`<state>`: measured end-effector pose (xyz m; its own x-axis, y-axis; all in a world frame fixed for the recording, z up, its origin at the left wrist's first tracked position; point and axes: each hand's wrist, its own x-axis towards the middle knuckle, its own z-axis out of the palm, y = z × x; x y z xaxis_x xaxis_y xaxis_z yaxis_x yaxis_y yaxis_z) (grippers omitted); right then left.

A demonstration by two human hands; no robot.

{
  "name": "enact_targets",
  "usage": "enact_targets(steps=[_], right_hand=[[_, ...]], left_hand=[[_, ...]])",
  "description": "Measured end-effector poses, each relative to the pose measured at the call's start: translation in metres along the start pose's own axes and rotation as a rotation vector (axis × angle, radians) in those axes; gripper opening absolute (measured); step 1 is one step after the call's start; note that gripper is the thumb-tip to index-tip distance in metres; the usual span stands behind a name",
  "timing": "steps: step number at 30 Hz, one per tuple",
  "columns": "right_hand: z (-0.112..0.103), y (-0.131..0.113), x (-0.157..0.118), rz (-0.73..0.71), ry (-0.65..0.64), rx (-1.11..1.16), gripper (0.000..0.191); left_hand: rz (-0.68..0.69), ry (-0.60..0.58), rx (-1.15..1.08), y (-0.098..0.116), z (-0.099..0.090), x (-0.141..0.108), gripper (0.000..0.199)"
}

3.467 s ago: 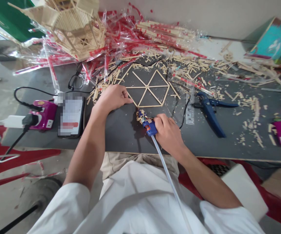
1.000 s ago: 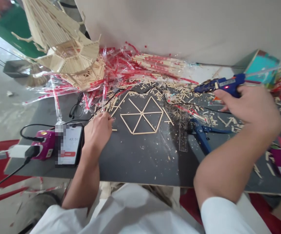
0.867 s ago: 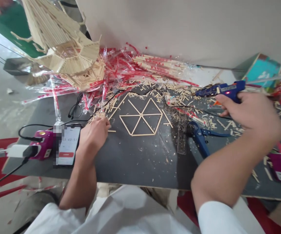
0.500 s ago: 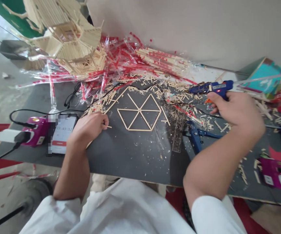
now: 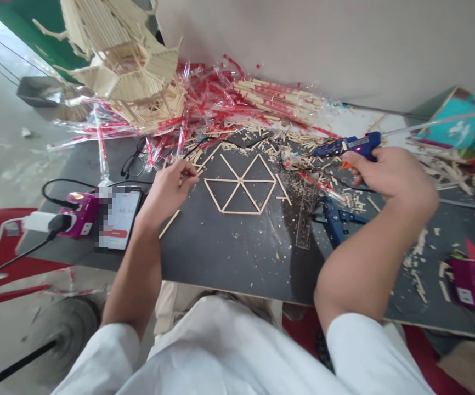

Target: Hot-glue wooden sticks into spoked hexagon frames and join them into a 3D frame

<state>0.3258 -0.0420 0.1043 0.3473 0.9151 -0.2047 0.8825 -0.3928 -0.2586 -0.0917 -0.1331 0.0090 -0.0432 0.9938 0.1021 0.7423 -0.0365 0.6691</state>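
My right hand (image 5: pixel 379 171) is wrapped round the handle of a blue glue gun (image 5: pixel 346 145), its nozzle pointing left over the wood scraps. Left of the stick frame, my left hand (image 5: pixel 174 189) is raised with its fingers bent together; whatever it may hold is too small to make out. On the dark table (image 5: pixel 221 252) lies a hexagon-like frame (image 5: pixel 241 180) of thin wooden sticks with spokes meeting at the centre; its upper left side is open. A loose stick (image 5: pixel 169 224) lies below my left hand, and another (image 5: pixel 283 189) right of the frame.
A tiered stick model (image 5: pixel 126 71) stands at the back left among red-and-clear wrappers (image 5: pixel 208 93). A phone (image 5: pixel 120 218) and purple power block (image 5: pixel 80 214) are at the left. Right of the frame are a clear ruler (image 5: pixel 304 216) and blue tool (image 5: pixel 338 219).
My left hand has moved up and right, and the short stick at its fingertips no longer shows. The right hand keeps hold of the glue gun. The whole view has shifted slightly.
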Motion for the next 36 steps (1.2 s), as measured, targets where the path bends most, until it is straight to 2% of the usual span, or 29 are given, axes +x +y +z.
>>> enact_targets(steps=[2,5,10,12,16,25,29,36], right_hand=[[-0.001,0.001,-0.001,-0.007,0.009,0.009,0.037],[-0.001,0.004,-0.002,-0.020,0.019,-0.007,0.036],[0.000,0.005,-0.003,-0.079,0.015,-0.059,0.036],[0.000,0.004,-0.004,-0.092,0.011,-0.069,0.036],[-0.001,0.000,-0.005,-0.096,0.008,-0.089,0.037],[0.000,-0.007,0.003,-0.072,-0.002,-0.129,0.037],[0.000,-0.007,0.004,-0.092,0.004,-0.139,0.036],[0.002,-0.009,0.004,-0.122,0.023,-0.126,0.037]], left_hand=[[-0.055,0.038,-0.154,0.001,0.005,0.010,0.013],[-0.160,-0.069,-0.299,0.000,0.011,0.030,0.019],[-0.210,-0.105,-0.230,-0.004,0.025,0.077,0.012],[-0.238,-0.128,-0.276,-0.004,0.031,0.094,0.010],[-0.247,-0.143,-0.281,-0.003,0.038,0.116,0.008],[-0.221,-0.216,-0.163,-0.015,0.047,0.123,0.007],[-0.218,-0.217,-0.084,-0.011,0.046,0.122,0.008],[-0.124,-0.203,0.065,-0.003,0.043,0.122,0.011]])
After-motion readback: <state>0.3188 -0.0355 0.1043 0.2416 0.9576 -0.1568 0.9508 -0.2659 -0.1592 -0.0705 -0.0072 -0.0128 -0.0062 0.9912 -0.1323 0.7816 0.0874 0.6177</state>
